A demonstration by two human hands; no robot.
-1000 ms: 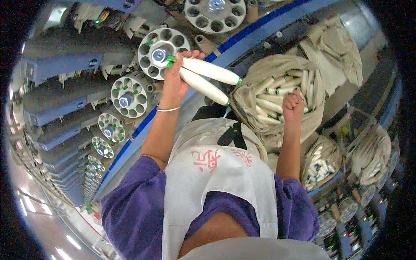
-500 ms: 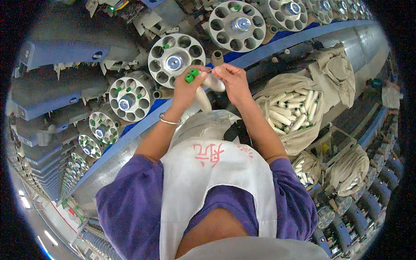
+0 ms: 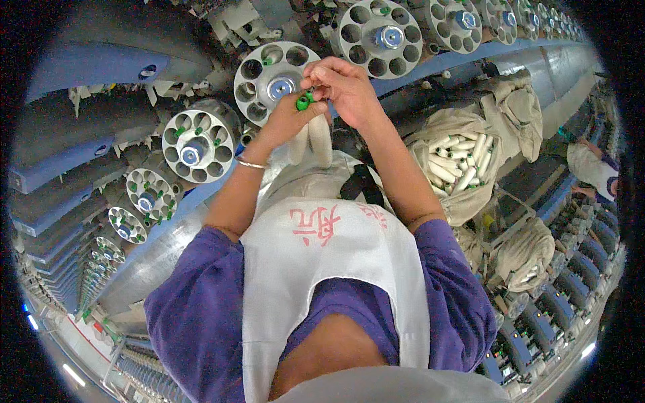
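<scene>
My left hand point(image 3: 287, 122) is closed around two yarn bobbins point(image 3: 320, 142) wound with white yarn, their green tube ends point(image 3: 305, 101) sticking up by the thumb. The wound bodies hang below the fingers, side by side. Just above the green ends is my right hand point(image 3: 347, 92), its fingers bent and pinched together; whatever they grip is too small or hidden to make out. Both hands are in front of a round grey bobbin magazine point(image 3: 246, 89) with a ring of holes around a blue hub. One bobbin with a green tip point(image 3: 268, 61) sits in an upper hole.
More round magazines point(image 3: 166, 149) line the machine on both sides, several holding green-tipped bobbins. To my right a cloth sack point(image 3: 463, 201) is full of white bobbins. Another sack point(image 3: 521, 258) stands nearer. A blue rail point(image 3: 430, 66) runs along the machine. Another person point(image 3: 594, 166) is at far right.
My right hand has moved up and left, over the green tube ends. The bobbins in my left hand now hang straighter and closer together. Another person has come into view at the right.
</scene>
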